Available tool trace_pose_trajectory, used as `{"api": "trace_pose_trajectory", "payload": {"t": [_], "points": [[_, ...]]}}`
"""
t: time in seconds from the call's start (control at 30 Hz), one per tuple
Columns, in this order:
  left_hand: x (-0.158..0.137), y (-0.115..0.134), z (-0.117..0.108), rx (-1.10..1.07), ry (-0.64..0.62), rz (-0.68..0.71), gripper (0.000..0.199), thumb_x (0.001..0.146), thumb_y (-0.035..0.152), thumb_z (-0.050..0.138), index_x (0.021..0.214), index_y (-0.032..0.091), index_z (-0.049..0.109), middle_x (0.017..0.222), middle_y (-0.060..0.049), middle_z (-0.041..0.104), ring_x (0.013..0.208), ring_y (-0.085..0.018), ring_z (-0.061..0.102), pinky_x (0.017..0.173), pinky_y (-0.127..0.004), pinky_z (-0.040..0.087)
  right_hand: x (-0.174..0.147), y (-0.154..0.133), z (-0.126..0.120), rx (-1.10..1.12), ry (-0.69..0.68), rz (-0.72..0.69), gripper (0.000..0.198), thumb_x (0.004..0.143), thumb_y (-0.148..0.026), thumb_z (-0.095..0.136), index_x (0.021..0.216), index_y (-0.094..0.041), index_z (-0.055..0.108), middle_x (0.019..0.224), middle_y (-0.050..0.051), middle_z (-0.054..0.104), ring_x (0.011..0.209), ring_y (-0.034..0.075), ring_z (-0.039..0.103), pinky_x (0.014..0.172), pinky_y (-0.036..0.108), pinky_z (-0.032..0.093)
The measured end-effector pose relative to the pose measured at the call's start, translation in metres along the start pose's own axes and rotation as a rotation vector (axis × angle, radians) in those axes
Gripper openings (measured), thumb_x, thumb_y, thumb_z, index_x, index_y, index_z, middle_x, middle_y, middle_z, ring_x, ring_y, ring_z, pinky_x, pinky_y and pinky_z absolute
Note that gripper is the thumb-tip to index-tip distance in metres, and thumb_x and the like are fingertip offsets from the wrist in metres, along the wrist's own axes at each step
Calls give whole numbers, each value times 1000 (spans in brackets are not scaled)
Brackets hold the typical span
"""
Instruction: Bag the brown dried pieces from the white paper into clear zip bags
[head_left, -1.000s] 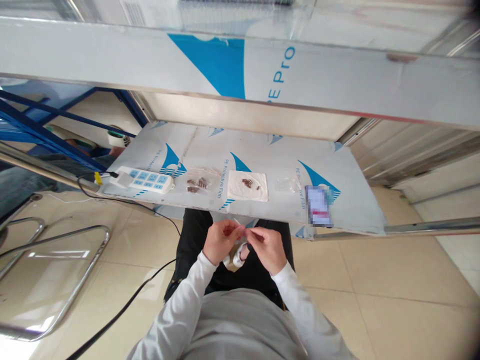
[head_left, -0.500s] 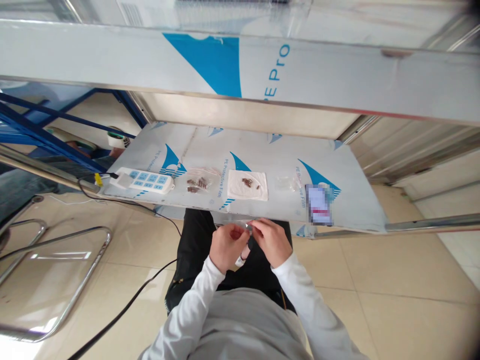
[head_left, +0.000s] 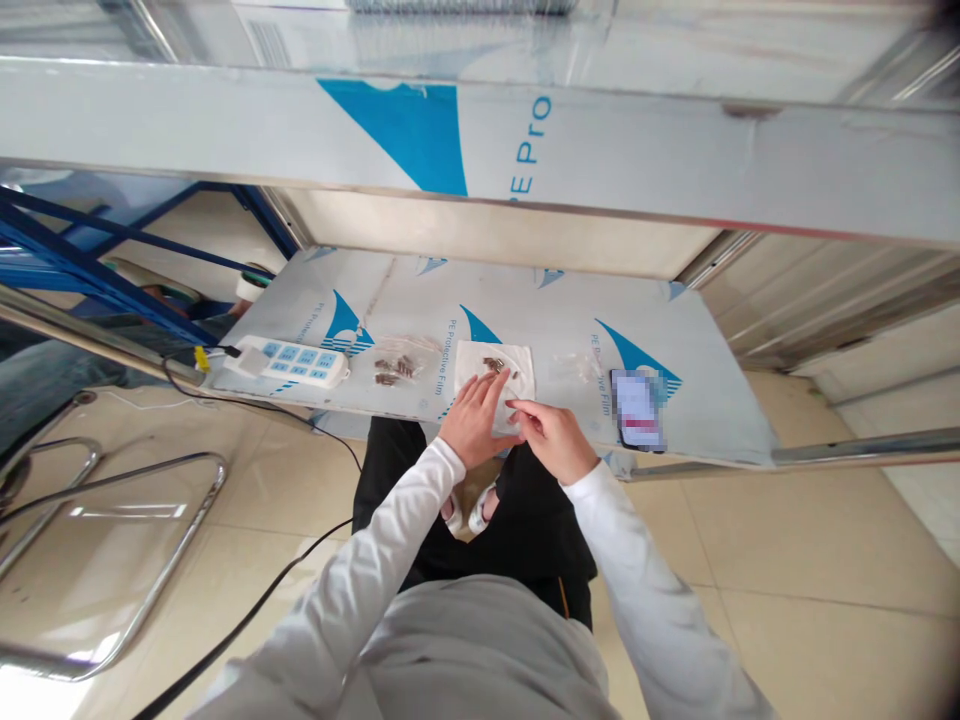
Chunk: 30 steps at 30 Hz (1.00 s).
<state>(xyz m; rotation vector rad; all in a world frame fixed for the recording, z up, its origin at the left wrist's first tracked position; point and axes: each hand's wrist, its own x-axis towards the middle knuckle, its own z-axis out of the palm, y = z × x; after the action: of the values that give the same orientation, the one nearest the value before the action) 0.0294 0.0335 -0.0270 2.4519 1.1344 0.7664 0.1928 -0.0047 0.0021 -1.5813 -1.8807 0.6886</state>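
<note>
L hand is hovering over a thin white square sheet, fingers stretching out at the small dark-brown cylindrical pcs lying piled on it; can't tell if touching. R hand is hanging just beside, index pointing, other fingers curling; can't tell if gripping. Rectangular dark-edged phone is lying to R.

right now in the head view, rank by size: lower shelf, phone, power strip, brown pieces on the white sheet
Lower shelf
Power strip and phone, too alike to rank
Brown pieces on the white sheet
</note>
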Motion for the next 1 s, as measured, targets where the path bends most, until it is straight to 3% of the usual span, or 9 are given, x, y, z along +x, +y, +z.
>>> {"api": "trace_pose_trajectory", "payload": {"t": [0.07, 0.17, 0.27, 0.4, 0.5, 0.6, 0.77, 1.0], "points": [[14, -8, 7, -29, -16, -2, 66, 75, 33, 65, 132, 13, 39, 118, -15, 58, 115, -28, 53, 103, -44, 39, 6, 2, -3, 11, 3, 7, 32, 88, -20, 43, 108, -18, 68, 81, 5, 75, 69, 17, 70, 71, 28, 54], [27, -14, 12, -52, -40, -22, 53, 75, 26, 63, 123, 12, 46, 102, -11, 58, 98, -24, 58, 89, -38, 47, 15, 5, -8, -9, 9, 18, 32, 88, -18, 41, 108, -18, 66, 69, 3, 73, 61, 17, 69, 66, 27, 53], [31, -16, 14, -8, -62, -35, 50, 73, 22, 61, 120, 13, 46, 103, -11, 55, 97, -25, 57, 86, -38, 46, 22, 12, -9, -43, 34, 46, 28, 86, -15, 42, 102, -20, 65, 70, 2, 73, 61, 17, 68, 62, 26, 51], [40, -19, 14, 120, -81, -59, 48, 73, 25, 60, 118, 16, 48, 109, -11, 56, 102, -27, 55, 88, -39, 41, 23, 24, 1, -2, 164, 111, 21, 85, -15, 46, 100, -22, 58, 86, 4, 75, 66, 17, 70, 65, 27, 53], [58, -27, 16, 321, -161, -85, 48, 74, 29, 61, 118, 15, 49, 112, -14, 57, 106, -30, 53, 90, -42, 37, 11, 34, 12, 79, 217, 136, 20, 86, -20, 47, 105, -21, 53, 98, 9, 74, 71, 18, 72, 69, 30, 54], [84, -38, 22, 460, -249, -108, 46, 72, 23, 62, 115, 11, 52, 112, -18, 58, 105, -32, 53, 90, -44, 34, -11, 41, 24, 120, 188, 147, 24, 86, -21, 46, 110, -20, 52, 100, 9, 74, 76, 18, 72, 72, 31, 55], [117, -51, 35, 541, -342, -74, 32, 72, 8, 57, 104, 8, 60, 108, -20, 62, 108, -31, 52, 95, -44, 27, -51, 40, 35, 185, 143, 198, 28, 86, -21, 45, 113, -21, 53, 99, 8, 74, 82, 18, 72, 70, 31, 58], [132, -58, 48, 619, -439, -15, 22, 79, 9, 51, 93, 12, 67, 105, -16, 67, 110, -29, 52, 94, -43, 26, -82, 32, 35, 200, 146, 218, 27, 90, -29, 42, 111, -19, 56, 100, 9, 74, 80, 19, 72, 69, 32, 58]]}}
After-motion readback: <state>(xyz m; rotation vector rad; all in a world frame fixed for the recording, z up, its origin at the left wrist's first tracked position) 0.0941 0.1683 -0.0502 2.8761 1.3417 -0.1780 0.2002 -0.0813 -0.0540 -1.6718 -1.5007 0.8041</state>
